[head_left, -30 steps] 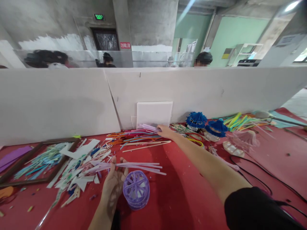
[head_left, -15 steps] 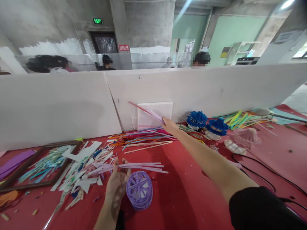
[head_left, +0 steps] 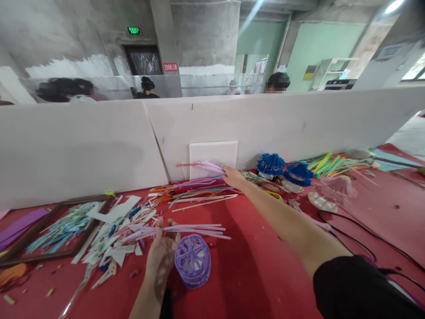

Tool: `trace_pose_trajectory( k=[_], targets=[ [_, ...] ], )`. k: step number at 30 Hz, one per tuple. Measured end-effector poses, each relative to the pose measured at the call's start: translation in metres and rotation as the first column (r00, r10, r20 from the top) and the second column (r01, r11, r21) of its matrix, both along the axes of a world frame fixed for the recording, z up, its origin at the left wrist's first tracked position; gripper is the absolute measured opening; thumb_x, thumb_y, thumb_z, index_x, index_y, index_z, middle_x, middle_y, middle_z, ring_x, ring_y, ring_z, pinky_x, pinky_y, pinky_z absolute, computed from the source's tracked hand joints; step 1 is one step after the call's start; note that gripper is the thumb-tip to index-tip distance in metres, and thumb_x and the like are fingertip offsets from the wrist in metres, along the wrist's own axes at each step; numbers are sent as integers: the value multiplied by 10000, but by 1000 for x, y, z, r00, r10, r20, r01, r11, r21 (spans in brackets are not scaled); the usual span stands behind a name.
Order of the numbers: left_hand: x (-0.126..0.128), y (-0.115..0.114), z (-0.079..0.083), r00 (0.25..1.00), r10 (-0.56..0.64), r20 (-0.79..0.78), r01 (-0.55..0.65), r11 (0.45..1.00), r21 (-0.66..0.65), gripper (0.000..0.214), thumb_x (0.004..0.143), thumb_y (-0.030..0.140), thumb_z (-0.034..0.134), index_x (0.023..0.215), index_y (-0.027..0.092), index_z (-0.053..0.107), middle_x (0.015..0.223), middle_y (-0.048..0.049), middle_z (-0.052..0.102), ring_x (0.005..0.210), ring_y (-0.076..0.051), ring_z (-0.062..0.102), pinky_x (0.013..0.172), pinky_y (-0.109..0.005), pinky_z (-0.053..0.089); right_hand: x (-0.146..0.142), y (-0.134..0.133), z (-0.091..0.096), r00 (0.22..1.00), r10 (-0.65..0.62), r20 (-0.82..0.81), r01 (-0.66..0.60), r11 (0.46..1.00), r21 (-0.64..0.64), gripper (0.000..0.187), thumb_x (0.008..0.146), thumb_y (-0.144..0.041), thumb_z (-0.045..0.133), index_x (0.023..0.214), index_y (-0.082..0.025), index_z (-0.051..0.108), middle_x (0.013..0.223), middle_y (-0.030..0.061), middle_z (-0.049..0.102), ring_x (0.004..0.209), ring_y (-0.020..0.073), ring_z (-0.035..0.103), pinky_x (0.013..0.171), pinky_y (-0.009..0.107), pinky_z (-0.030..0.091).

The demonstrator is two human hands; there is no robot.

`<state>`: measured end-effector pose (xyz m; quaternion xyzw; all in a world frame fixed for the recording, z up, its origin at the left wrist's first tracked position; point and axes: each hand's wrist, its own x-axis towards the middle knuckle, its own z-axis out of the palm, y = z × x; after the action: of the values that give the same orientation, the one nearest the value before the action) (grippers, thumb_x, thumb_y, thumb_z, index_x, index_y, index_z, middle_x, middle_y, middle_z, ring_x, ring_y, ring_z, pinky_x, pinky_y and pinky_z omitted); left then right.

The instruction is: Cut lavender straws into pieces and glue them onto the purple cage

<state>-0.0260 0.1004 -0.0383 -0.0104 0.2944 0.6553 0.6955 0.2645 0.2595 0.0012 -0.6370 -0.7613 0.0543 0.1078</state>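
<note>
Gripping lilac strips (head_left: 211,167) to its left, the right hand (head_left: 233,178) is outstretched far forward, while the upturned left hand (head_left: 162,253) holds a lilac bundle (head_left: 199,229).

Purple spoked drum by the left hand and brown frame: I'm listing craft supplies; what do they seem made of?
Purple spoked drum: perhaps chenille stems or plastic, fairly matte; thin spokes and rings show, texture too small to tell.
Brown frame: perhaps wood, dull; straight dark bars suggest it, though plastic is possible.
</note>
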Motion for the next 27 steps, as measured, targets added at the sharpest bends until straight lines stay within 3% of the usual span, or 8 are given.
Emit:
trace_pose_trajectory(
  k=[8,15,18,20,23,24,27],
  targets=[
    [-3,-3,7,997,58,-50,-55,996,65,398,988,212,277,1087,334,642,829,3,740,825,-138,717,821,-292,536,-2,-16,39,992,-127,-8,127,985,121,324,916,-315,558,1204,-166,540,1202,88,573,1009,218,601,836,422,522],
    [-5,0,18,988,101,-120,-86,989,119,318,975,271,341,1058,339,640,824,9,741,812,-134,708,816,-284,513,1,-17,49,996,86,11,-85,996,-26,299,919,-314,554,1181,-168,555,1184,83,584,987,205,607,827,409,527],
    [-3,3,37,980,131,-152,-105,980,166,282,959,283,388,887,297,661,696,25,701,729,-136,692,752,-288,530,4,-17,51,988,155,-13,-155,988,-16,300,920,-311,551,1187,-173,553,1203,86,576,1007,210,601,844,417,520],
    [-1,8,56,973,156,-172,-114,967,229,266,948,254,417,820,245,650,541,53,595,537,-91,611,710,-261,533,1,-20,54,978,202,-49,-202,979,4,302,920,-310,551,1189,-173,552,1209,86,573,1015,213,597,850,422,517],
    [7,24,83,964,157,-214,-91,953,290,267,928,295,472,738,182,622,390,91,384,339,-58,401,469,-182,441,-9,-27,60,956,261,-131,-261,965,21,300,922,-313,549,1186,-170,554,1204,86,576,1015,213,598,852,425,515],
    [11,31,90,960,161,-230,-89,951,296,286,911,352,503,712,174,606,388,95,370,318,-52,356,414,-171,390,-13,-29,63,948,274,-163,-275,961,20,303,921,-315,549,1186,-168,553,1197,86,578,1010,213,600,848,424,517],
    [26,53,108,945,159,-286,-75,956,283,277,867,407,571,721,172,584,508,73,512,305,-23,314,373,-164,334,-24,-34,70,917,300,-263,-317,948,-25,308,919,-322,554,1178,-155,554,1164,80,592,980,209,611,824,414,526]
  ],
)
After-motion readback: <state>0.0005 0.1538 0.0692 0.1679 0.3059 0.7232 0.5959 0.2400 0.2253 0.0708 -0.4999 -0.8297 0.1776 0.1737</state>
